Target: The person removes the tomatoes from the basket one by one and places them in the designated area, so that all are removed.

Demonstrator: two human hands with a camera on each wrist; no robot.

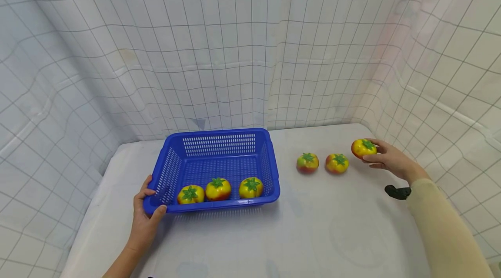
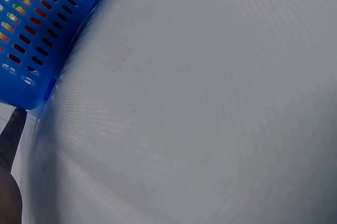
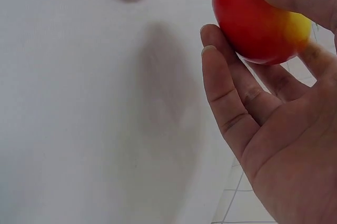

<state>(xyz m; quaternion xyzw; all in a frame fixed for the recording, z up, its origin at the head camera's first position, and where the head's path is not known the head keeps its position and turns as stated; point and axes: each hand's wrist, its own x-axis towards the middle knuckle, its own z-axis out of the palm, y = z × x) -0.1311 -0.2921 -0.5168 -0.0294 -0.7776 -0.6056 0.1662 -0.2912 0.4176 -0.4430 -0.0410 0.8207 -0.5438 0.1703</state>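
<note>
A blue plastic basket [image 1: 219, 161] stands on the table, with three red-and-yellow tomatoes with green star-shaped tops, such as the middle tomato [image 1: 218, 189], along its near side. My left hand [image 1: 144, 217] grips the basket's near left corner, thumb on the front rim and fingers on the left one. At the far right, my right hand [image 1: 391, 159] pinches another tomato [image 3: 258, 21] between thumb and fingers. The right wrist view shows that tomato raised off the table, with a shadow below. Two more tomatoes lie between basket and right hand: one tomato [image 1: 307, 163] and its neighbour [image 1: 337, 163].
White cloth with a dark grid [image 1: 227, 51] hangs behind and on both sides of the white table [image 1: 313, 234]. A black curved object [image 1: 397, 192] sticks out by the right wrist, seemingly part of the wrist gear.
</note>
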